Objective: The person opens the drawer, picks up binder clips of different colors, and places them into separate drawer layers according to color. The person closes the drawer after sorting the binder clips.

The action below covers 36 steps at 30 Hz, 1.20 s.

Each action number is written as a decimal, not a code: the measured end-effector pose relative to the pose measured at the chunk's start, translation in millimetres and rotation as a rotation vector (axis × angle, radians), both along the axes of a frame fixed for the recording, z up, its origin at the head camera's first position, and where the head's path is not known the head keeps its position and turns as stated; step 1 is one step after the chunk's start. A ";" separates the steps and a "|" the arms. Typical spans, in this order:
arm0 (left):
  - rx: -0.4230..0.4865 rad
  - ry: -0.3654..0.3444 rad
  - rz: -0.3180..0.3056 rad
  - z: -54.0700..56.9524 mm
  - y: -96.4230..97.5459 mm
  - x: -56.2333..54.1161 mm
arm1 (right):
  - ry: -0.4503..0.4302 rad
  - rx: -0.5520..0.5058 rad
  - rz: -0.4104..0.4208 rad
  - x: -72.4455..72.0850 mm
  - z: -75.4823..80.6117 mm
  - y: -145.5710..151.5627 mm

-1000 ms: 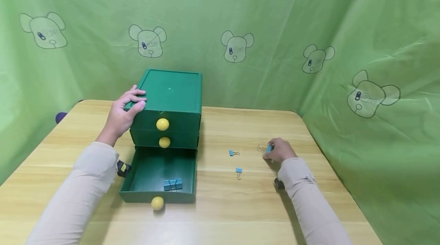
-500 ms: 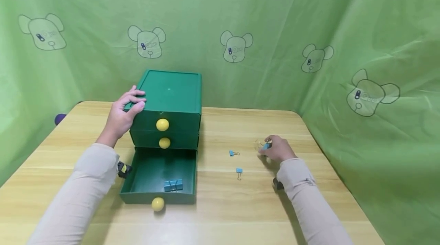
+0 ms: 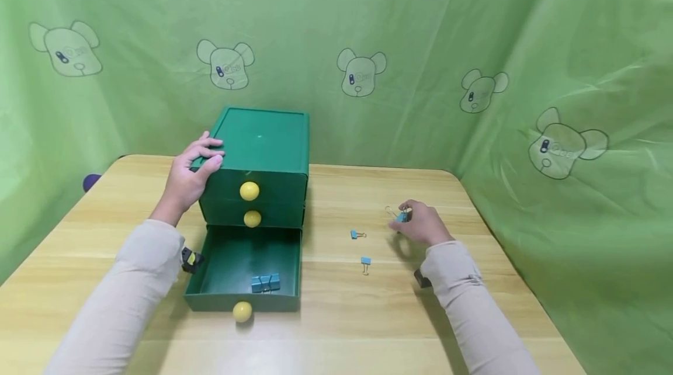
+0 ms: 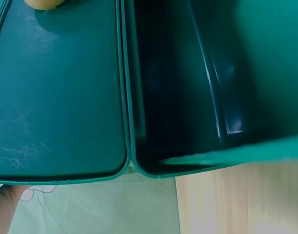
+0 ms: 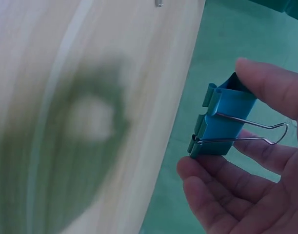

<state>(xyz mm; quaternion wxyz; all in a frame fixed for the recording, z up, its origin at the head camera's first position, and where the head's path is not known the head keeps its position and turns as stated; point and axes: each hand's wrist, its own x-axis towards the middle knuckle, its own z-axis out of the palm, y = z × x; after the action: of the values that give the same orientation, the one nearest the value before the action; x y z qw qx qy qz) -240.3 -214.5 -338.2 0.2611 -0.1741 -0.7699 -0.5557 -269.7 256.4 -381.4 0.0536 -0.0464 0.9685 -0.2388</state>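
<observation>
In the head view my left hand [image 3: 186,179] rests on the top left edge of a green drawer cabinet [image 3: 265,138], its fingers and thumb lying over the edge. The cabinet's bottom drawer [image 3: 226,264] is pulled out, with blue binder clips [image 3: 265,283] inside near its front. My right hand [image 3: 422,223] pinches a blue binder clip [image 5: 229,114] between thumb and fingertips, a little above the table. Two smaller blue binder clips lie to its left, one farther back [image 3: 354,235] and one nearer [image 3: 365,260].
The wooden table [image 3: 342,328] carries everything. Yellow knobs mark the cabinet's two closed drawers, the upper knob [image 3: 249,191] above the lower [image 3: 252,219], and the open drawer's knob [image 3: 242,311] sticks out in front. A green curtain [image 3: 410,112] hangs behind and at the sides.
My right hand has lifted the binder clip off the table and moved it slightly left and away from me. The left hand, cabinet and other clips have stayed in place.
</observation>
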 end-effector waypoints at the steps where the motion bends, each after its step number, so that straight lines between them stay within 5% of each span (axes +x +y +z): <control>1: 0.003 0.002 0.000 -0.4 0.2 0.5 | 0.004 0.004 0.004 0.7 2.0 -1.4; 26: 0.065 0.054 0.007 -4.9 1.9 -6.0 | 0.102 -0.021 0.076 15.0 24.6 -33.2; 36: 0.086 0.056 -0.006 13.0 13.8 17.2 | 0.122 -0.048 0.087 24.7 31.3 -44.2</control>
<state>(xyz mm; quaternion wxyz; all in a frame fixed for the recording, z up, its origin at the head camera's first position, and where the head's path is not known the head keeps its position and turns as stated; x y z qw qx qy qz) -223.1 -200.8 -325.2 0.2879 -0.1805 -0.7372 -0.5840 -244.9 212.2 -350.1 0.0035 -0.1040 0.9609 -0.2564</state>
